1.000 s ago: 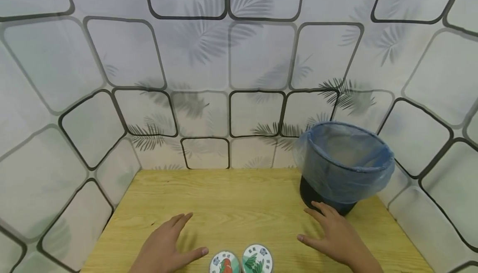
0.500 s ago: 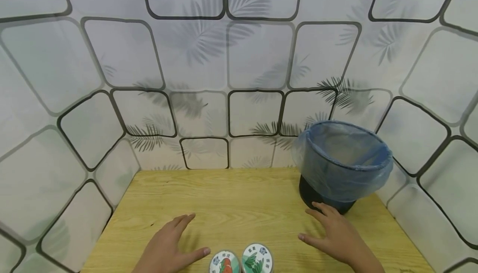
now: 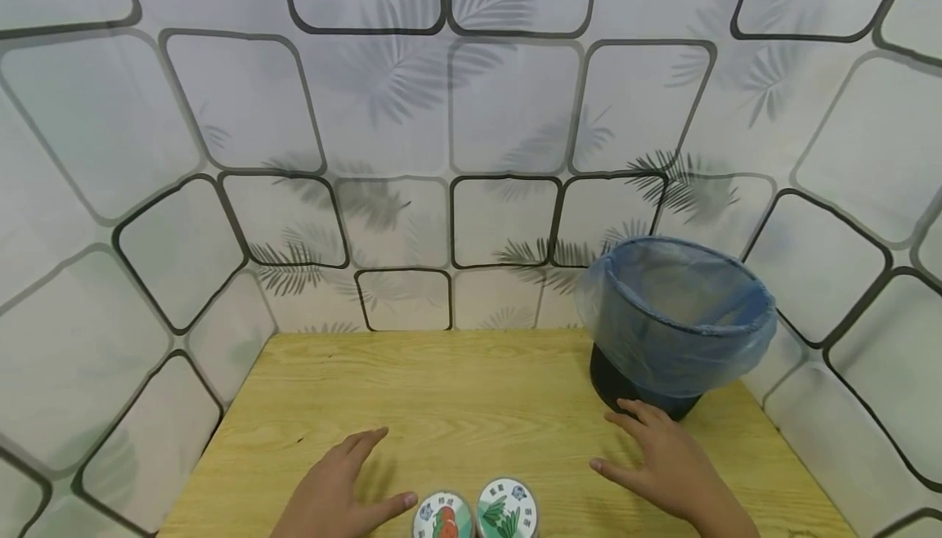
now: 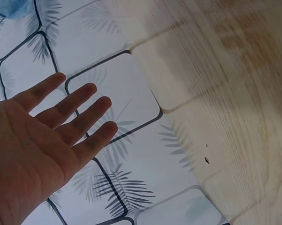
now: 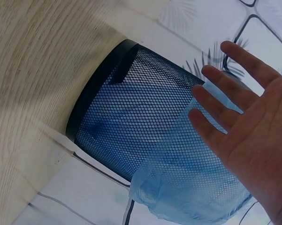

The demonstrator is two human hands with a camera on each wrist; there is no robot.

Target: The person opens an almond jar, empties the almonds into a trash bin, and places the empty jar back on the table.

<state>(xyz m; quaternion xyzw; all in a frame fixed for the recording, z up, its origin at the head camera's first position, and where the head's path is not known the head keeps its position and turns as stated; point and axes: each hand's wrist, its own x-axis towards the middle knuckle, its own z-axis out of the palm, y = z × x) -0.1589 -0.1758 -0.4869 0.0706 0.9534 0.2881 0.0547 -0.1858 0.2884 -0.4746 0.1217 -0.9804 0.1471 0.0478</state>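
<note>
Got the left hand [image 3: 334, 489] and right hand [image 3: 666, 468] both spread wide, gripping nothing. Can see a carrot lid [image 3: 443, 516] and green-leaf lid [image 3: 508, 509] side by side toward the tabletop's [image 3: 441, 391] near edge, plus a mesh bin [image 5: 136, 112] in a blue liner [image 3: 662, 350] by the far right corner. If grabbing, probably best to pinch just one lid, without nudging its neighbour.

Tabletop [image 3: 441, 391]: yellow wood grain
Left lid [image 3: 445, 518]: round, red vegetable picture
Right lid [image 3: 508, 510]: round, green leaves, close beside the left lid
Bin [image 3: 612, 380]: dark, upright, near the far right corner
Bag [image 3: 655, 350]: translucent blue, folded over the bin's rim
Left hand [image 3: 333, 487]: fingers extended, between the left edge and left lid
Right hand [image 3: 666, 466]: fingers extended, between right lid and right edge, near the bin
</note>
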